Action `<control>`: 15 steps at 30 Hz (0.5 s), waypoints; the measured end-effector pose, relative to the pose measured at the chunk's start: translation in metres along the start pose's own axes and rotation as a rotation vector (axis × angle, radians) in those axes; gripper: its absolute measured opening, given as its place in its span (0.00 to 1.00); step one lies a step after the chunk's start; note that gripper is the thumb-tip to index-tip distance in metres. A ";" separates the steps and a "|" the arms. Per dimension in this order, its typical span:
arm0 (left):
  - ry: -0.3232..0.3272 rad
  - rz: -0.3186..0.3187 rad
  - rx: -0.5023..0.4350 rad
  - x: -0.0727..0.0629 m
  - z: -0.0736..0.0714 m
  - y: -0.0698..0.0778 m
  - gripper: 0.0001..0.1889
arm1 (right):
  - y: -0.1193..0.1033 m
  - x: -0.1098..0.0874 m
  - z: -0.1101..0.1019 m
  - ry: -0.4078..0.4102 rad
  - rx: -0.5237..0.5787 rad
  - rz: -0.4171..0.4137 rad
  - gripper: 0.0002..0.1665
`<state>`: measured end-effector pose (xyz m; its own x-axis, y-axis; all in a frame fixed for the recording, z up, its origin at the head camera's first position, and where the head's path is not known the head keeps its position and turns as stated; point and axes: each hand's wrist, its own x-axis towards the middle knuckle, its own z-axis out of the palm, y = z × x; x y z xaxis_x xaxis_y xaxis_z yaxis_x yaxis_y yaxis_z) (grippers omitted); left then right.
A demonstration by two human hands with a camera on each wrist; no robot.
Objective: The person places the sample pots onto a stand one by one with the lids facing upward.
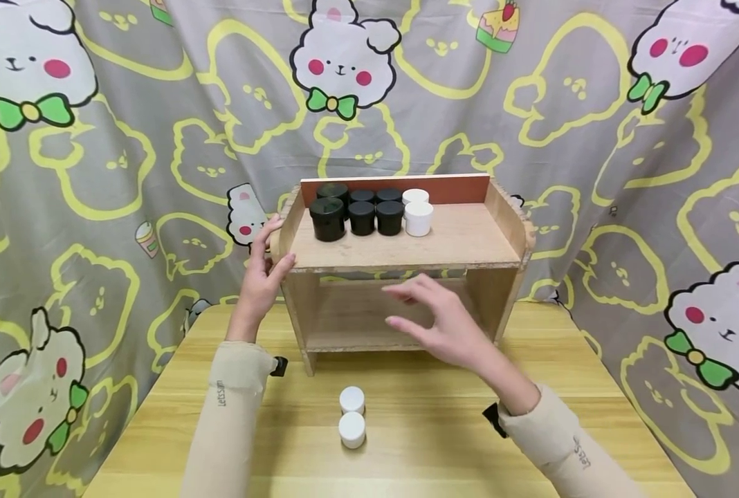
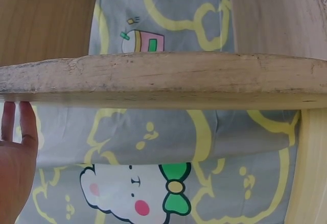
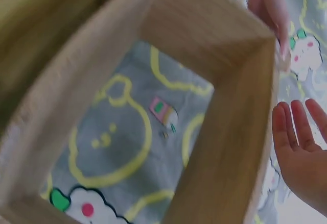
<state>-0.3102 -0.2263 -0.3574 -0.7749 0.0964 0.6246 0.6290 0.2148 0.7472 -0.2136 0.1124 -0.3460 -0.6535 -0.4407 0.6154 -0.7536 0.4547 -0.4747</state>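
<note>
My left hand (image 1: 261,277) lies along the left side panel of a small wooden shelf (image 1: 400,257), its thumb at the front edge. In the left wrist view, straight fingertips meet the panel's edge (image 2: 163,78). My right hand (image 1: 444,321) hangs in the air before the lower compartment, thumb and fingers spread apart with nothing between them. On the top board stand several black lidded jars (image 1: 362,218) in two rows, the larger jars (image 1: 329,218) at the left end. Two white jars (image 1: 418,218) stand one behind the other at their right.
Two more white lidded jars (image 1: 352,429) stand on the wooden table (image 1: 444,443) in front of the shelf, one behind the other. A patterned curtain (image 1: 176,138) hangs close behind and along both sides. The top board's bare right part (image 1: 469,235) reaches the right side panel (image 1: 511,221).
</note>
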 end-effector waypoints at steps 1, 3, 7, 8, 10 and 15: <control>0.000 0.000 -0.001 0.000 0.000 0.000 0.32 | 0.000 -0.003 0.005 -0.018 0.010 -0.009 0.26; -0.002 -0.002 0.002 0.000 0.001 0.001 0.32 | -0.001 -0.009 0.014 -0.055 0.029 -0.013 0.25; -0.004 -0.003 0.004 0.000 0.001 0.001 0.32 | -0.002 -0.020 0.031 -0.106 0.073 -0.016 0.23; -0.003 -0.002 0.006 0.000 0.001 0.001 0.32 | -0.002 -0.022 0.036 -0.117 0.082 -0.012 0.22; -0.002 0.001 0.006 0.000 0.001 0.000 0.32 | 0.001 -0.027 0.046 -0.140 0.096 -0.008 0.22; -0.002 0.006 0.004 0.000 0.000 0.000 0.32 | 0.014 -0.037 0.074 -0.210 0.136 0.022 0.21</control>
<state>-0.3103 -0.2260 -0.3571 -0.7711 0.0993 0.6289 0.6335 0.2181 0.7424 -0.2053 0.0775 -0.4219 -0.6592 -0.5896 0.4668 -0.7326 0.3634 -0.5756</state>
